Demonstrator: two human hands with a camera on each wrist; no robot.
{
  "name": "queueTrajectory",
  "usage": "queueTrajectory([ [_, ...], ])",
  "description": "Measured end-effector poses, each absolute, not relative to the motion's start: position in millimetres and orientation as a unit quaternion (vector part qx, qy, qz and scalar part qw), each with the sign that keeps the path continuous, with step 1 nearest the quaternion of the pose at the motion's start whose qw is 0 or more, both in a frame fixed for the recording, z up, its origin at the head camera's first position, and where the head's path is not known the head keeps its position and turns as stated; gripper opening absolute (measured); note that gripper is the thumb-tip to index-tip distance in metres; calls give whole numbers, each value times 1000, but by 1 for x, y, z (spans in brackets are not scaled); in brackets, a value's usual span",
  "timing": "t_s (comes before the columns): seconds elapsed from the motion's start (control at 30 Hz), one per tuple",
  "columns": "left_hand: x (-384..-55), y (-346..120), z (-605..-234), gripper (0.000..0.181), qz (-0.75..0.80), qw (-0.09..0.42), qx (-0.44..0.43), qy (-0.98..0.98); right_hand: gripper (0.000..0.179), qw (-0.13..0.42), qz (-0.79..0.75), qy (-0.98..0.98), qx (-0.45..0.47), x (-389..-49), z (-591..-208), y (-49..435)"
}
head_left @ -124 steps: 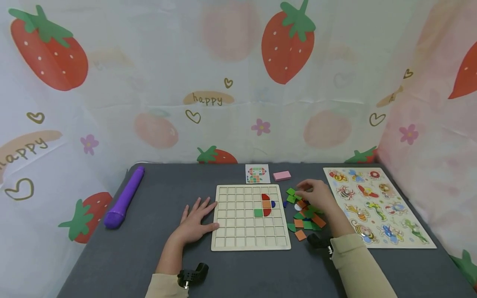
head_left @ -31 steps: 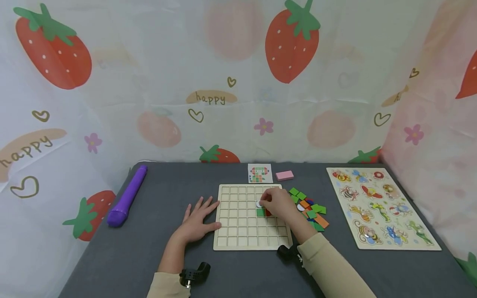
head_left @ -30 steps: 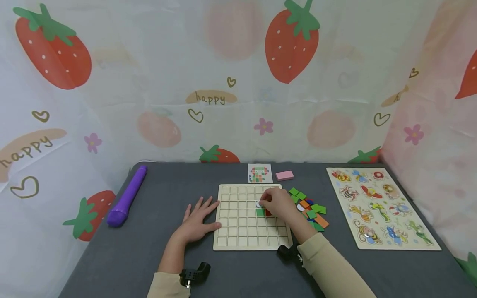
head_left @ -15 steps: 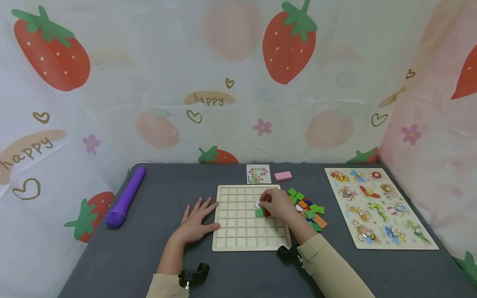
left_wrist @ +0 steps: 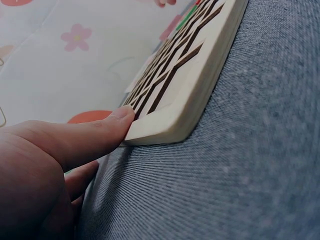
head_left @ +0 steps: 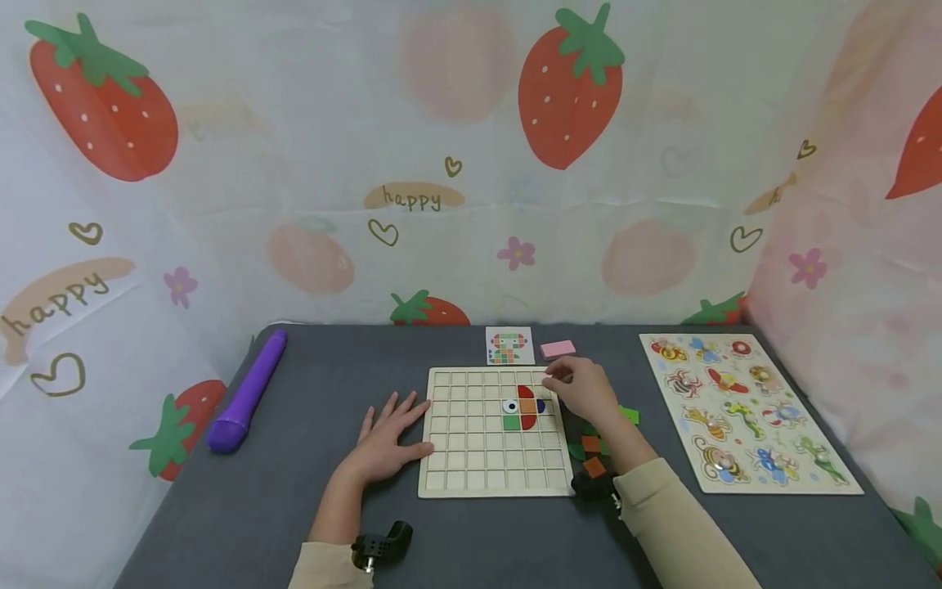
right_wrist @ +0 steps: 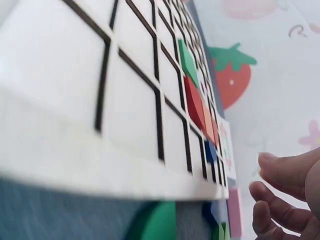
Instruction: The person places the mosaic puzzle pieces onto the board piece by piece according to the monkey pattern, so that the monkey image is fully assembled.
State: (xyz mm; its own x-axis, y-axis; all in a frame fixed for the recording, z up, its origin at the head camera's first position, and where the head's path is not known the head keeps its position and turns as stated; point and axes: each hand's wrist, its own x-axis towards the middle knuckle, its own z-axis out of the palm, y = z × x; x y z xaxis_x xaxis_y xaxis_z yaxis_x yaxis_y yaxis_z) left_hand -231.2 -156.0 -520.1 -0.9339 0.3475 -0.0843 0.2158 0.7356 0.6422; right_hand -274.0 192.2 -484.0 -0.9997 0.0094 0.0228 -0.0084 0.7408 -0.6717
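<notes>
R hand now off wht disc in bd cell.

The right hand hid part of the loose tiles — count indeterminable from my position. Detail on the card was too small to resolve; the head view cut off both sleeves.
</notes>
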Motion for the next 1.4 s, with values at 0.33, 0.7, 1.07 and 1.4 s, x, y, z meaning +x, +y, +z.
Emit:
queueTrajectory([
  [0.33,-231,-156,-519,77,328,101,153,927,30,19,350,-935,-45,-279,-490,221],
  [0.7,-230,-154,-516,76,329,104,154,926,38,-12,332,-940,-76,-286,-502,236],
  [1.07,-232,-155,-519,77,327,103,152,927,29,-25,330,-938,-99,-289,-499,235],
  [1.4,-230,-156,-519,77,326,102,149,928,25,-13,369,-929,-36,-283,-486,228],
])
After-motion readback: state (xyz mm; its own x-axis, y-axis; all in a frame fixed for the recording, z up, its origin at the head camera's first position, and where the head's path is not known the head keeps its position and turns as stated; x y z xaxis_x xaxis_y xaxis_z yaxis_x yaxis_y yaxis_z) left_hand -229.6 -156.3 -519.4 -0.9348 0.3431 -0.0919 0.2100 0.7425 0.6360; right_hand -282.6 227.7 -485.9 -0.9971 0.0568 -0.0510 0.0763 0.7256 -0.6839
